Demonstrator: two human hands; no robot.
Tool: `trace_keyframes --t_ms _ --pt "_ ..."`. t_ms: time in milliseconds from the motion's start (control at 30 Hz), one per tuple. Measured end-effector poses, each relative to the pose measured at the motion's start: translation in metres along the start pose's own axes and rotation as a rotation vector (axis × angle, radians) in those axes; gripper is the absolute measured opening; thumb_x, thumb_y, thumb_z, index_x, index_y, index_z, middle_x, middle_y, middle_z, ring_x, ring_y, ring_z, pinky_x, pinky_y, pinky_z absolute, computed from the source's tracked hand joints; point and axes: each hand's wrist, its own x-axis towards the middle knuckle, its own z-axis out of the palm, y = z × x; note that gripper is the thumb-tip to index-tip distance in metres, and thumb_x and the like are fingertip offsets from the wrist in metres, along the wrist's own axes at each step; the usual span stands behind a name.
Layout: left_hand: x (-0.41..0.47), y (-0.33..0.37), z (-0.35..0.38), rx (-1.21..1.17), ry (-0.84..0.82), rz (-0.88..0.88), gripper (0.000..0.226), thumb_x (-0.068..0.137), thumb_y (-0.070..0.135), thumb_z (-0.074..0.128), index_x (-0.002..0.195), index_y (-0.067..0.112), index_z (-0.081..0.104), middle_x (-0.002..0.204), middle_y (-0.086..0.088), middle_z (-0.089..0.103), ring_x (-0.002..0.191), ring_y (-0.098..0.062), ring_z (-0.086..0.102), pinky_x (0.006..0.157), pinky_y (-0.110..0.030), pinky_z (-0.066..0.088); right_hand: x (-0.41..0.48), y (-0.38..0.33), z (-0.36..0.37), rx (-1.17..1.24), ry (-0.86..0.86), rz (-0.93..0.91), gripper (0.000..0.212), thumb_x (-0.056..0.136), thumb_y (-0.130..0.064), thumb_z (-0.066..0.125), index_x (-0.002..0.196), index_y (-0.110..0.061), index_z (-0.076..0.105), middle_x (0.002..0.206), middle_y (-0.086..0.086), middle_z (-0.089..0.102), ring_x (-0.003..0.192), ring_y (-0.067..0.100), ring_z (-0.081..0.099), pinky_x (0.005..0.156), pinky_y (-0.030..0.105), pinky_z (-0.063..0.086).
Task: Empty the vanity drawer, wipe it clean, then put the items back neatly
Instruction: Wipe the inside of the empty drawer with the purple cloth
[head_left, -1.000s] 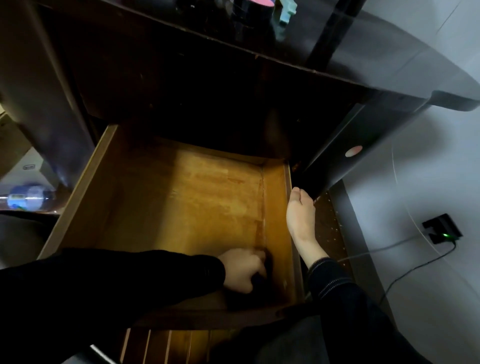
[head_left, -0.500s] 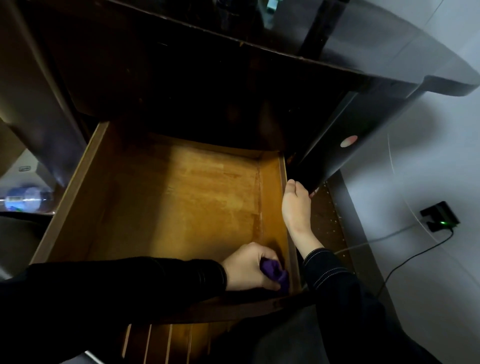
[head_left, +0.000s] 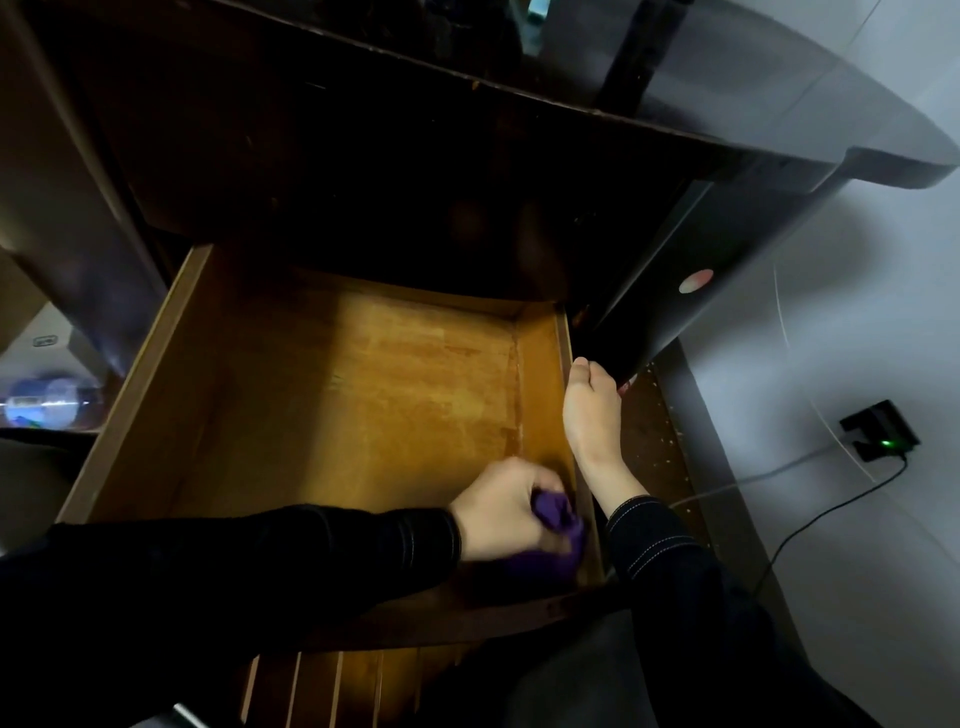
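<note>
Head view: the dark vanity fills the upper frame, with its wooden drawer pulled out across the centre. Down in the drawer's lower-right corner, the left hand has its fingers curled tight round a bunched purple cloth, pressed against the drawer floor. The right hand grips the drawer's right wall, fingers hooked over the outer side. A small black plug glows green at the right edge.

The single head-worn wide-angle view looks steeply down from close above into the open drawer, facing the vanity.
</note>
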Motion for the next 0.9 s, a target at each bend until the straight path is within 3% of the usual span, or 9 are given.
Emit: trace_keyframes --t_ms 167,233,300,433,500,600,700,833,900 --pt "0.035 0.01 -0.031 -0.113 0.285 -0.097 0.023 0.068 0.004 0.086 0.08 -0.001 0.067 0.084 -0.02 0.071 0.081 -0.035 0.066 0.083 -0.051 0.055 -0.001 -0.002 0.0 -0.006 0.01 -0.009 0.042 0.11 -0.034 0.032 0.13 -0.009 0.058 0.114 0.003 0.062 0.104 0.019 0.056 0.087 0.031 0.037" --pt "0.028 0.006 -0.024 -0.111 0.224 -0.101 0.025 0.069 0.006 0.086 0.081 -0.003 0.067 0.083 -0.02 0.071 0.076 -0.032 0.064 0.083 -0.048 0.055 0.001 0.0 0.001 -0.017 0.002 -0.008 0.037 0.11 -0.033 0.031 0.119 -0.011 0.059 0.111 0.004 0.06 0.104 0.021 0.055 0.088 0.033 0.039" --pt "0.01 0.0 -0.004 -0.09 0.08 -0.096 0.022 0.069 0.012 0.088 0.077 0.006 0.068 0.074 -0.01 0.07 0.066 -0.016 0.06 0.074 -0.038 0.055 0.001 -0.001 0.001 -0.026 -0.001 0.002 0.036 0.109 -0.034 0.031 0.112 -0.011 0.057 0.109 0.008 0.061 0.106 0.027 0.057 0.093 0.04 0.044" --pt "-0.012 -0.003 0.02 0.005 -0.042 -0.054 0.029 0.068 0.017 0.089 0.066 0.024 0.061 0.062 0.012 0.058 0.053 0.003 0.049 0.057 -0.021 0.044 -0.001 -0.003 0.0 -0.039 0.002 0.005 0.045 0.11 -0.034 0.03 0.13 -0.004 0.058 0.113 0.008 0.063 0.116 0.031 0.059 0.102 0.044 0.046" --pt "-0.01 0.001 0.018 0.046 -0.049 -0.025 0.031 0.068 0.021 0.09 0.065 0.024 0.059 0.061 0.013 0.057 0.052 0.004 0.048 0.056 -0.02 0.043 0.0 -0.003 0.0 -0.04 -0.005 0.007 0.043 0.11 -0.034 0.03 0.13 -0.007 0.058 0.119 0.009 0.063 0.115 0.027 0.058 0.105 0.045 0.046" --pt "-0.008 0.006 0.02 0.09 -0.017 0.043 0.037 0.067 0.033 0.09 0.062 0.027 0.054 0.057 0.014 0.055 0.053 0.002 0.05 0.055 -0.022 0.043 0.0 -0.002 0.0 -0.025 -0.011 -0.004 0.037 0.11 -0.034 0.03 0.117 -0.01 0.058 0.107 0.006 0.06 0.102 0.022 0.056 0.104 0.051 0.047" --pt "-0.008 0.001 0.019 0.132 -0.053 0.141 0.035 0.072 0.034 0.088 0.07 0.02 0.056 0.065 0.009 0.058 0.058 -0.004 0.051 0.058 -0.025 0.044 -0.001 0.0 0.0 -0.009 -0.004 0.0 0.042 0.11 -0.034 0.031 0.125 -0.006 0.058 0.113 0.007 0.065 0.108 0.024 0.059 0.101 0.044 0.047" --pt "-0.008 -0.008 0.014 0.179 -0.069 0.25 0.037 0.076 0.032 0.085 0.081 0.01 0.056 0.076 -0.005 0.061 0.066 -0.013 0.052 0.059 -0.024 0.043 -0.001 0.0 0.001 -0.032 0.018 -0.006 0.024 0.11 -0.032 0.031 0.1 -0.017 0.048 0.083 -0.01 0.049 0.091 0.02 0.05 0.083 0.035 0.04" --pt "-0.009 -0.011 0.016 0.21 -0.08 0.317 0.036 0.079 0.033 0.082 0.082 0.014 0.052 0.077 0.001 0.057 0.067 -0.007 0.048 0.059 -0.017 0.04 -0.001 -0.001 0.001 -0.022 0.01 -0.01 0.033 0.11 -0.033 0.031 0.105 -0.011 0.054 0.094 0.0 0.057 0.096 0.024 0.055 0.089 0.038 0.044"
